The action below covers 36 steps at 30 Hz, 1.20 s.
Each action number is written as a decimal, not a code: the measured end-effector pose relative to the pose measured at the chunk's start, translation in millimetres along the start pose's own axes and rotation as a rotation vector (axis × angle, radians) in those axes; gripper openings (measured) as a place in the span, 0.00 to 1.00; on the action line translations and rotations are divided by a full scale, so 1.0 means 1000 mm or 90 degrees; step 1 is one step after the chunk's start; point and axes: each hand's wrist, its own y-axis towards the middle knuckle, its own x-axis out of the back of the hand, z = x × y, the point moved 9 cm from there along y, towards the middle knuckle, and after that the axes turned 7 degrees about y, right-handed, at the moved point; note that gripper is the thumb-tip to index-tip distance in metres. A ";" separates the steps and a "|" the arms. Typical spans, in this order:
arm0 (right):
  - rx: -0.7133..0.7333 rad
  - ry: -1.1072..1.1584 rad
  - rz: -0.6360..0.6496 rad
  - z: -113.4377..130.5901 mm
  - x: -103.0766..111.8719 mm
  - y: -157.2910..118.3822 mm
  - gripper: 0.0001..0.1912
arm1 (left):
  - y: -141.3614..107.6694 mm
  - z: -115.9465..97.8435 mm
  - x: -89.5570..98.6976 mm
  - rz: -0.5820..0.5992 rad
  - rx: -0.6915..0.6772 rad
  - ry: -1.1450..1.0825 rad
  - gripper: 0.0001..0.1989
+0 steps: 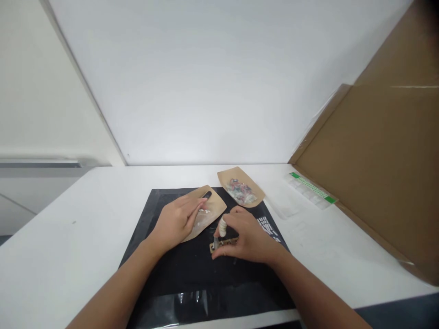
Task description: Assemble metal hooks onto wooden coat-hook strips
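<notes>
Here, the right hand (252,235), a pale band (222,226) round one finger, grasps a small tan strip (211,248) low over the black mat (192,274), while the left hand (176,221) reaches over the left kraft-paper tray (214,205), fingertips by a dark rounded object (207,195), though whether gripping it I cannot tell.

This seems to be a small handwork place, but home or workshop I cannot tell. It has a white table (61,228) with a black mat (185,269) under the fingers, paper trays (214,203) of small parts beside and beyond them, and a plain wall (192,82) farther behind.
</notes>
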 end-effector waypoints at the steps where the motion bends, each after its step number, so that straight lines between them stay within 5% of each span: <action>1: -0.001 -0.004 0.004 -0.001 -0.002 0.000 0.23 | 0.000 -0.002 -0.001 0.006 -0.018 -0.002 0.19; 16: -0.010 -0.023 0.010 -0.008 -0.012 0.000 0.25 | 0.000 -0.015 -0.008 0.118 -0.056 0.004 0.32; 23: -0.019 -0.017 0.024 -0.013 -0.017 0.000 0.26 | 0.002 -0.022 -0.009 0.123 -0.092 0.055 0.25; 29: -0.020 -0.037 0.035 -0.016 -0.020 -0.001 0.25 | 0.002 -0.016 -0.011 0.153 -0.016 0.049 0.27; 36: -0.008 -0.084 0.078 -0.015 -0.025 -0.002 0.25 | 0.002 -0.019 -0.014 0.164 -0.027 0.064 0.22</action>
